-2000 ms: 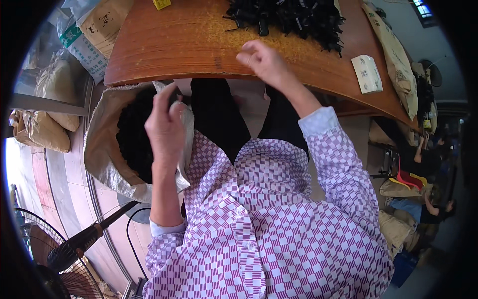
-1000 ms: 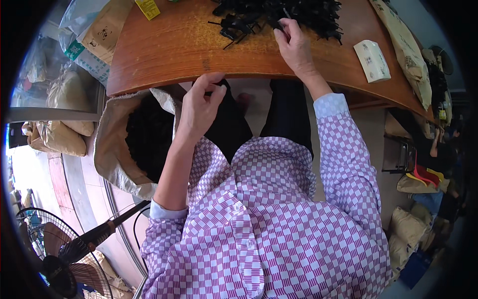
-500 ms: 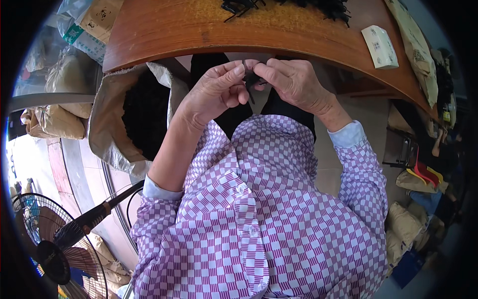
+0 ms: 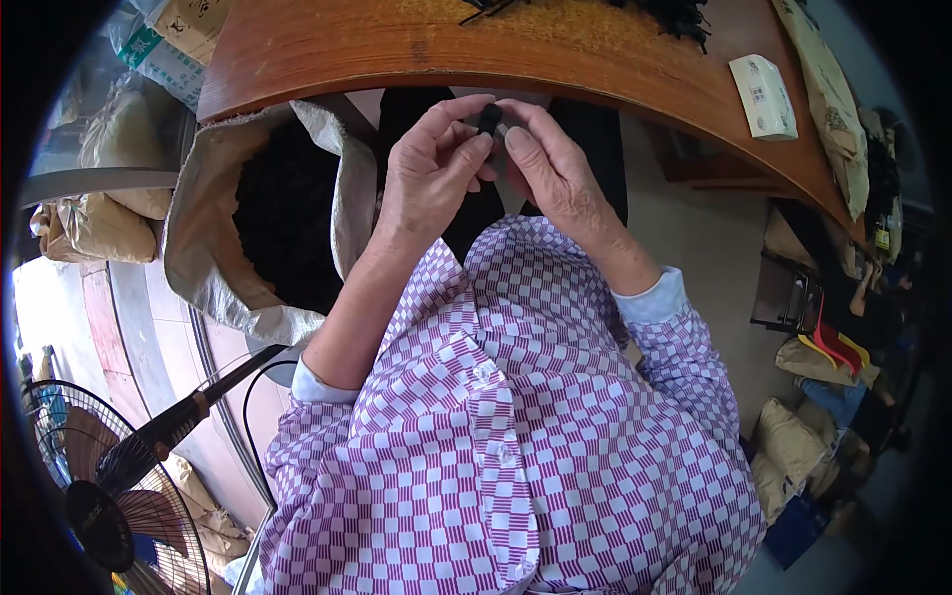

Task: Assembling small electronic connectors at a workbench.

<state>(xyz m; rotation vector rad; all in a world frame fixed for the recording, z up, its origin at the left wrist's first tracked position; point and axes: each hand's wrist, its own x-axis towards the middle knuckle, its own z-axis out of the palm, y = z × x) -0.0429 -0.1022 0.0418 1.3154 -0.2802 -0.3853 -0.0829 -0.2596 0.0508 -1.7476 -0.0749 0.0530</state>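
Right hand (image 4: 563, 180) has come back from brown wooden surface (image 4: 397, 45), now meets left hand (image 4: 426, 174) at upper centre of frame. Grip of both narrow, holding small black oblong piece (image 4: 490, 118); so handling seems two-handed now.

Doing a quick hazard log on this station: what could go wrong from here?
1. The small black piece pinched in the left hand, right hand close against it, might slip; both hands are off the table's near edge, so it would likely miss the tabletop.
2. The fingers partly hide the piece, so a poor grip could go unnoticed.
3. The left forearm overlaps the open sack in view; it might brush the rim.
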